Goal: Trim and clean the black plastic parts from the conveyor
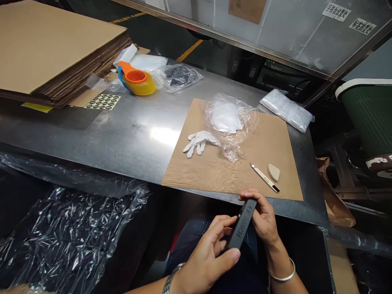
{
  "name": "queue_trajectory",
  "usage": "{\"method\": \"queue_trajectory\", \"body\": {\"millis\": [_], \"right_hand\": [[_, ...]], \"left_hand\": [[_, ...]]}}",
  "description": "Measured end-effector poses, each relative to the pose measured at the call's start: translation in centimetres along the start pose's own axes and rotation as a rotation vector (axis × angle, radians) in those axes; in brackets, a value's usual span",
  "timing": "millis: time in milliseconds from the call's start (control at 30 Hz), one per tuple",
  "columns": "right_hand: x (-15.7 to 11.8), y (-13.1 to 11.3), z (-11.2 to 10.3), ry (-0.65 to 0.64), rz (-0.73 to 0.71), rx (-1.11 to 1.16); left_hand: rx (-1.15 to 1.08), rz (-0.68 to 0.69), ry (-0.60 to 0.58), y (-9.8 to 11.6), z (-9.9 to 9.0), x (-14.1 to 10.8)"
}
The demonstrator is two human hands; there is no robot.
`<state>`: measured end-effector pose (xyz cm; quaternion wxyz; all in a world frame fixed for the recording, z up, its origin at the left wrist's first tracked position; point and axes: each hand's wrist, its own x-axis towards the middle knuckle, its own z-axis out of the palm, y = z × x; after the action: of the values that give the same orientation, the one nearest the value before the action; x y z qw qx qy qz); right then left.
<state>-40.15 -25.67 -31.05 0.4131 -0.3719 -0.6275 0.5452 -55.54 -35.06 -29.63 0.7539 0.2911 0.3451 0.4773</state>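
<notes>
A black plastic part [241,226] with raised BOSCH lettering is tilted between my two hands, in front of the table's near edge. My left hand [211,251] grips its lower end, thumb on one face and fingers behind. The far end is held by my right hand [260,212], its fingers curled over the top. Just beyond, on a cardboard sheet [208,177], lie a white-handled knife [265,177] marked A26 and a small beige wedge-shaped pad [273,172]. A white glove [200,143] rests farther back beside a clear plastic bag [234,143] with white material inside.
Stacked brown cardboard [61,49] fills the table's far left. Near it are an orange-and-yellow tape dispenser [137,79], a sticker sheet [104,102] and a bag of black pieces [180,75]. A wrapped plastic pack [287,109] sits at the back right. Black plastic film [61,232] covers the lower left.
</notes>
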Motion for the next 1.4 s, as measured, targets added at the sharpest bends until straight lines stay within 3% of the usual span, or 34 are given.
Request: {"method": "queue_trajectory", "body": {"millis": [200,367,1267,1400], "right_hand": [[-0.1,0.3,0.0,0.004,0.009,-0.04],[-0.3,0.3,0.0,0.007,0.017,-0.062],[-0.4,0.0,0.1,-0.058,-0.056,-0.188],[-0.8,0.4,0.2,-0.053,-0.012,-0.18]], "left_hand": [[-0.03,-0.083,0.088,0.0,-0.2,-0.1],[-0.136,-0.154,0.085,0.6,-0.1,0.0],[-0.079,-0.202,0.217,0.8,0.6,0.5],[-0.044,-0.209,0.205,0.6,0.4,0.6]]}}
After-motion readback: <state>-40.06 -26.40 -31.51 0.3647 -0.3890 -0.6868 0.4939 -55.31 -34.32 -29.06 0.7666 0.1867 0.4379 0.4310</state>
